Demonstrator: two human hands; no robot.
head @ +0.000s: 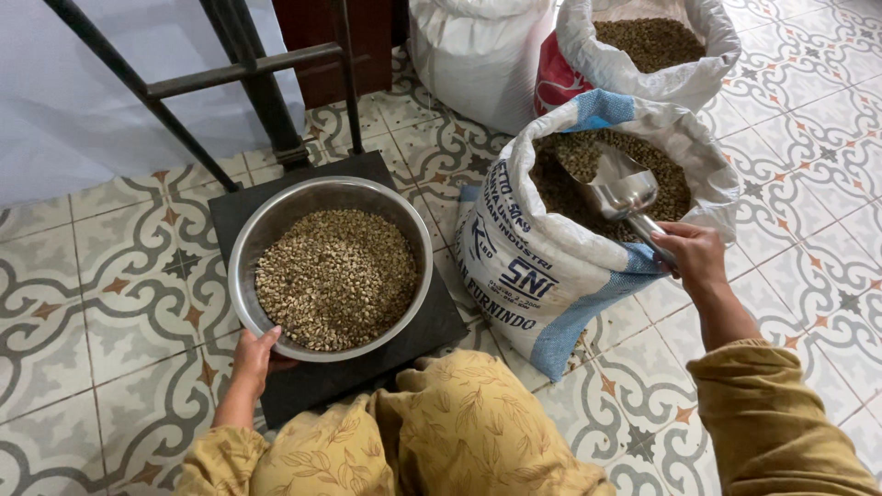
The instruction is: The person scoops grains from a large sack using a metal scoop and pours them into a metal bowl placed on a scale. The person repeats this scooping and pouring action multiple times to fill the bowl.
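Now I scoop beans from a sack while I hold a bowl.

Down low, my left hand [254, 356] touches the near rim of a round metal bowl [276, 216], with its fingers curled on the edge. That bowl is full of pale beans [336, 278] and sits on a flat black scale [404, 344] on the patterned floor tiles [83, 303]. My right hand [691, 254] is closed tight around the handle of a shiny metal scoop [617, 188]. The scoop's open end is down in the beans inside a white and blue sack [528, 276], which stands just beside the scale. Two more white sacks [643, 64] stand behind it, and one is open and shows more beans. A dark metal frame [248, 73] stands behind the bowl.
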